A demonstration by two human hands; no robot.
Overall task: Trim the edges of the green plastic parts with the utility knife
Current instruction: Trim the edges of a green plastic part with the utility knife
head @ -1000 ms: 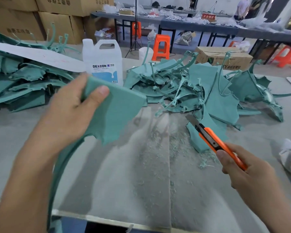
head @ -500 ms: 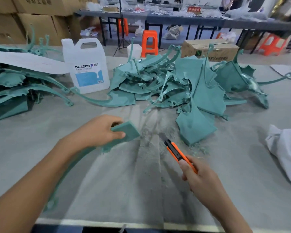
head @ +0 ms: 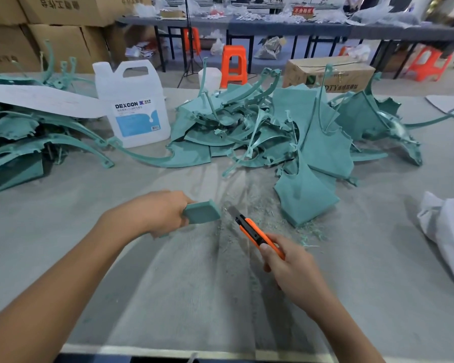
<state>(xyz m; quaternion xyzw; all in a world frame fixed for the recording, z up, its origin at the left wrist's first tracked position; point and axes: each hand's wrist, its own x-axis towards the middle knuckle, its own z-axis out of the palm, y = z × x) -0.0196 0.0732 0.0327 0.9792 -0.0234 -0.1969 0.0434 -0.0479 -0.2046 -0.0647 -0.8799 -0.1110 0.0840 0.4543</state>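
Left hand (head: 155,213) grips green part (head: 203,212); right hand (head: 291,268) grips utility knife (head: 252,229), thumb apparently atop handle.

Soft, even indoor light kept the scene bright. Faint diffuse shadows lay on the desk (head: 63,231) beneath the left hand (head: 157,213) and right hand (head: 291,268). Wide-angle distortion bowed and stretched the edges; the far background looked soft.

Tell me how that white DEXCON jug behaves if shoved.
The DEXCON jug stands upright on a broad base, so it likely slides rather than tips. Its fill level is unclear, so weight is uncertain. The moulded handle should grip securely.
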